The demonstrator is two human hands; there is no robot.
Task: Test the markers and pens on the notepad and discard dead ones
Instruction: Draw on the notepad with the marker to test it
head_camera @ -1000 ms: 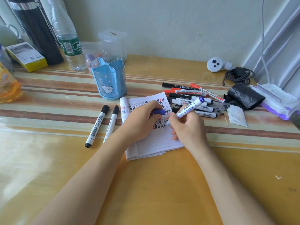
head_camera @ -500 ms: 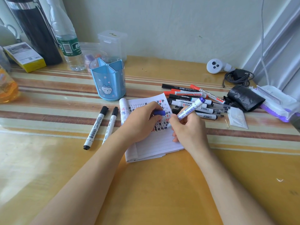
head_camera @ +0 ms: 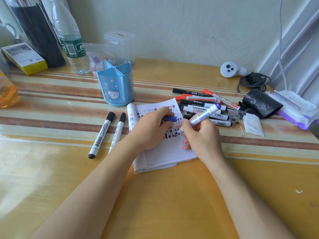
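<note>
A lined notepad [head_camera: 165,152] lies at the table's middle, its upper part covered in black, red and blue test marks. My right hand [head_camera: 200,138] grips a blue whiteboard marker [head_camera: 204,115], tip down on the page among the marks. My left hand [head_camera: 150,128] rests on the notepad and pinches the marker's blue cap [head_camera: 170,119]. A pile of several black and red markers [head_camera: 205,104] lies just right of the pad. Two black-capped markers [head_camera: 110,133] lie side by side to its left.
A blue divided pen holder [head_camera: 114,83] stands behind the notepad. A water bottle [head_camera: 72,47], a dark flask [head_camera: 36,31] and a yellow box [head_camera: 24,57] stand at the back left. A black pouch [head_camera: 262,103], a cable [head_camera: 253,81] and a white controller [head_camera: 229,69] lie at the right.
The marker tip has made small strokes on the page and now sits slightly lower; the left hand stays put with the cap.
</note>
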